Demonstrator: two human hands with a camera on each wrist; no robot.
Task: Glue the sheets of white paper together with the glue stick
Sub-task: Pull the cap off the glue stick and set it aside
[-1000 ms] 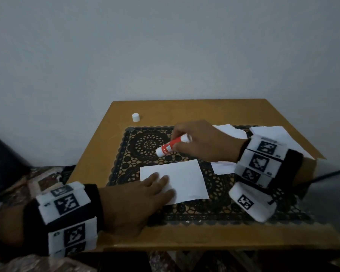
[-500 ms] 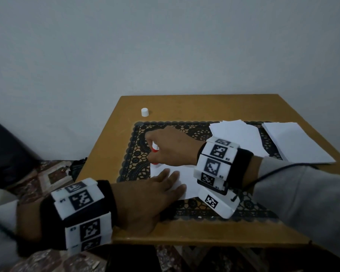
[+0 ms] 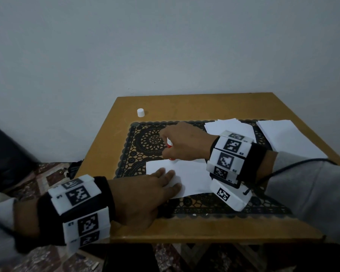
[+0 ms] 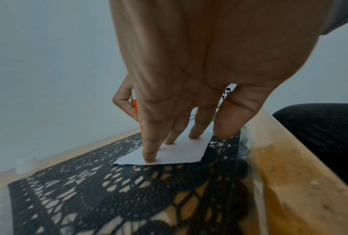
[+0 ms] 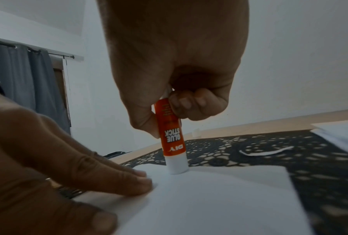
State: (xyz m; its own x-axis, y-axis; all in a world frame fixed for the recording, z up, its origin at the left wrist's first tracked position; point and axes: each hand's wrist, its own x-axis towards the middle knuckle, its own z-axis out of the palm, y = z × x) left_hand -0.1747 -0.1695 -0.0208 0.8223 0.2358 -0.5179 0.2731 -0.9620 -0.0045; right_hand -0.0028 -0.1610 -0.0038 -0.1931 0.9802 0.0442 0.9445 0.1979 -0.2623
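The left hand point(image 3: 143, 195) lies flat on the near left part of the sheet of white paper point(image 3: 192, 177), fingers straight and spread, pressing it onto the lace mat point(image 3: 145, 142) in the middle of the table point(image 3: 185, 107). Its grip is loose and holds nothing. The paper is thin and light and would likely slide or crumple (so a flat press like this suits it). A small white cap point(image 3: 140, 112) stands far back on the left. Next comes the glue stick point(image 5: 172, 143), upright, its white tip touching the paper's far edge. It looks hard and smooth, best held around the middle. The right hand point(image 3: 186, 143) does that, fingers and thumb curled tight round it from above. More white sheets point(image 3: 287, 134) lie at the far right.
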